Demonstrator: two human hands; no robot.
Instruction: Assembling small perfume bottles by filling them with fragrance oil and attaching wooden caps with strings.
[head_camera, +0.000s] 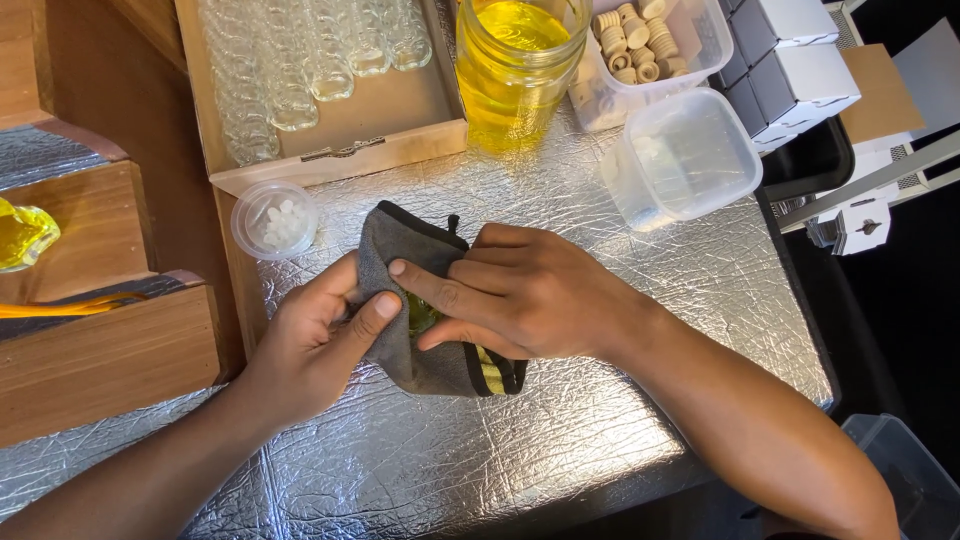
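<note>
Both sets of fingers close on a grey cloth (415, 300) wrapped around a small yellow-green thing (mostly hidden). The left hand (315, 335) pinches the cloth's near edge with its thumb; the right hand (520, 290) lies curled over the top. The bundle rests mid-way on the silver quilted table (620, 400), near a jar of yellow liquid (515, 70) and a small lidded cup (275, 218).

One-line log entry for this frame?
left hand: grips grey cloth | right hand: presses cloth | cloth: wrapped around small yellow-green item | surface: foil-covered table
</note>
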